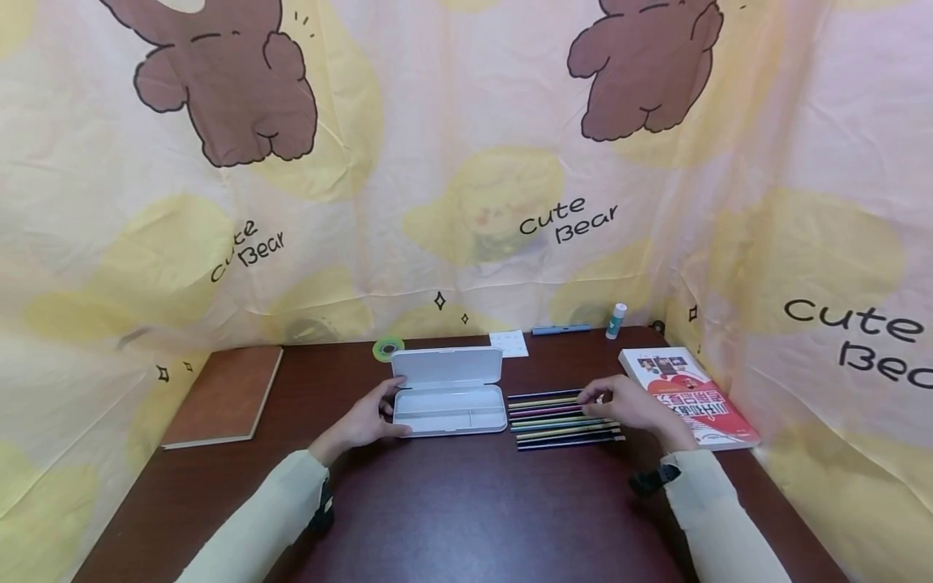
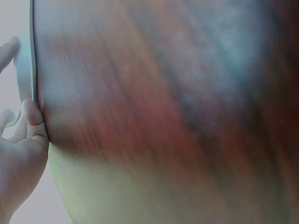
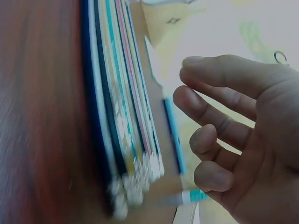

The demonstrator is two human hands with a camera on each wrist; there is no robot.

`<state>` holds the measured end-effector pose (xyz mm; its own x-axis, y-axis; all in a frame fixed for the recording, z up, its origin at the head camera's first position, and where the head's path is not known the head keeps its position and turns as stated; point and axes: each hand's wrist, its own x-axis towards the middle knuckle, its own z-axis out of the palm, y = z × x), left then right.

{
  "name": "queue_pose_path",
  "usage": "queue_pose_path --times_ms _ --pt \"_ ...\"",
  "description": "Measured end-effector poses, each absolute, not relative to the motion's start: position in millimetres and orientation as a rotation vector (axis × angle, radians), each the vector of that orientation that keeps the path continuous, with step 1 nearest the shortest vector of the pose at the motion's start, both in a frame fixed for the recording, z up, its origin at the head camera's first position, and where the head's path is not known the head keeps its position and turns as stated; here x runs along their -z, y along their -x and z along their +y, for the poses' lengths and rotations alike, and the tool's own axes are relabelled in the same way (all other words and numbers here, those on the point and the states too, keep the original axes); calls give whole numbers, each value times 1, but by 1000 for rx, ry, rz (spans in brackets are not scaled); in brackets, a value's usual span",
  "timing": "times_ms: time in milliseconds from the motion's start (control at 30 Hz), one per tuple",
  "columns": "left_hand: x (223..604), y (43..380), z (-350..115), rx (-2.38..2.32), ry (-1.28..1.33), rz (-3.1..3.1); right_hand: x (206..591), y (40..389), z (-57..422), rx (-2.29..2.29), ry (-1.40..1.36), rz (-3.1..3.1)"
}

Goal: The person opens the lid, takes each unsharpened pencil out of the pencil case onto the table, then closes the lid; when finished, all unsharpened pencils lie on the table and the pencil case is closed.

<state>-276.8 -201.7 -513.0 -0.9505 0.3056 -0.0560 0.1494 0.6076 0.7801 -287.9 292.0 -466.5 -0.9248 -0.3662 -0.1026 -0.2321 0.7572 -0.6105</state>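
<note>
A white pencil case (image 1: 437, 424) lies with its lid raised, its divided compartments showing bare. My left hand (image 1: 364, 417) holds its left end, thumb at the front edge and fingers farther back. The left wrist view catches this hand (image 2: 21, 158) against the side of the case (image 2: 26, 70). To the right of the case, several pencils (image 1: 543, 423) in various colours lie side by side on the table. Over their right part hovers my right hand (image 1: 627, 402). Seen from the right wrist, its fingers (image 3: 224, 126) are loosely bent, apart from the pencils (image 3: 110, 93), and hold nothing.
A brown notebook (image 1: 226, 395) lies at the left. Behind the case are a roll of green tape (image 1: 379, 350) and white paper (image 1: 510, 344). A blue pen (image 1: 561, 329) and a glue stick (image 1: 615, 321) stand farther right. Beside my right wrist is a red-and-white book (image 1: 710, 405).
</note>
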Motion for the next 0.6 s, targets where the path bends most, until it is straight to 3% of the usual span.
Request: queue_pose_path --times_ms 600 --pt "513 276 -202 -1248 -382 2655 458 323 214 1035 553 2754"
